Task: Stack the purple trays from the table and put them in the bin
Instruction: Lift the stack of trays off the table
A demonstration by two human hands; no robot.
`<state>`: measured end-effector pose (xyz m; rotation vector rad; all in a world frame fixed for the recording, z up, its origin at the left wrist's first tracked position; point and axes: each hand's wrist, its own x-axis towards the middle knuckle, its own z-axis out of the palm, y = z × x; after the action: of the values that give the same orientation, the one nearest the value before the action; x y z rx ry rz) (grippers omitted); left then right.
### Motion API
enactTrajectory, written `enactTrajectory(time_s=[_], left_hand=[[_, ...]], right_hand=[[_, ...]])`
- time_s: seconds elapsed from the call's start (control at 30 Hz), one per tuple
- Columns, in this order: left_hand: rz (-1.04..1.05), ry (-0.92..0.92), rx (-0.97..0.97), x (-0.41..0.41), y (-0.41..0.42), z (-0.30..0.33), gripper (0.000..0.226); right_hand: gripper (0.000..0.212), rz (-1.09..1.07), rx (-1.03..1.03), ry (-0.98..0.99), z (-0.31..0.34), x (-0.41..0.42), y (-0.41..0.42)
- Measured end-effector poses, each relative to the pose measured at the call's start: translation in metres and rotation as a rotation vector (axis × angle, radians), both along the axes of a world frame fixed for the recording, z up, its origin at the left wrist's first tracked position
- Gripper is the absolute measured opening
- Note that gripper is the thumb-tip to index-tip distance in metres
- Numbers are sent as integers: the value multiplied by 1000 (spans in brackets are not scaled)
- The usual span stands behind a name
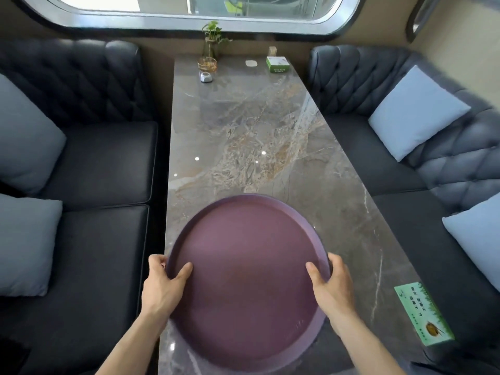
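Left hand (162, 286) and right hand (331, 286) gripping opposite rims of round purple tray (244, 280), thumbs inside for a level carry. Held over near end of marble table (243, 136). Bin not visible.

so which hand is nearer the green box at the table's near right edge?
Right. The right hand grips the round purple tray's right rim, nearer the green box; the left hand grips its left rim.

Purple tray (247, 277): round, flat, low raised rim, empty. Sits at near end of marble table (243, 131), tilted slightly. 2nd rim edge visible underneath, prob stacked.
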<state>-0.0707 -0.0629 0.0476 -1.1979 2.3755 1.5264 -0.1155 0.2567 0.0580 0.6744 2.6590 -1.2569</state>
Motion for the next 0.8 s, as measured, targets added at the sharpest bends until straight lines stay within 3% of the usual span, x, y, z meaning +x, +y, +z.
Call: enactTrajectory(time_s=[0.17,0.3,0.37,0.57,0.8], left_hand=[[67,231,-23,-30,-18,82,50],[4,458,-37,-46,-34,156,80],[6,536,-47,-52,-41,193,81],[12,653,-53,-65,-48,290,82],[-17,722,-27,-67,-24,359,83]], right_hand=[[72,55,-5,156,81,-53,-25],[80,108,-24,285,161,-78,-43],[83,135,-20,360,201,-85,-50],[83,170,-44,486,300,-88,-53],[81,106,-16,576,368,-73,-26]])
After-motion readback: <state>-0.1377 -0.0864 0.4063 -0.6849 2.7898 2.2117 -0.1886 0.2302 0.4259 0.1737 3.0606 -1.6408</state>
